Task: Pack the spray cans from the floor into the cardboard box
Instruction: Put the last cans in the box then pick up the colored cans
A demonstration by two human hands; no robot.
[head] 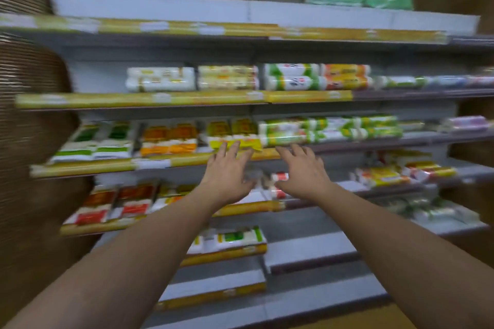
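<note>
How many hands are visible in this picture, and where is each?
2. The left hand is at the centre, fingers spread, in front of the shelves. The right hand is just beside it, to its right, also open. Both hold nothing.

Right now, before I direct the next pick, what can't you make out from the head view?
Head view, no spray cans or cardboard box: the camera faces the shelves, and the bottom edge cuts off most of the floor.
Head view, packets: motion blur smears the print.
Head view, brown ribbed mass: blurred, cut by the left edge.
Head view, left hand and right hand: open; blur hides any fingertip contact.
</note>
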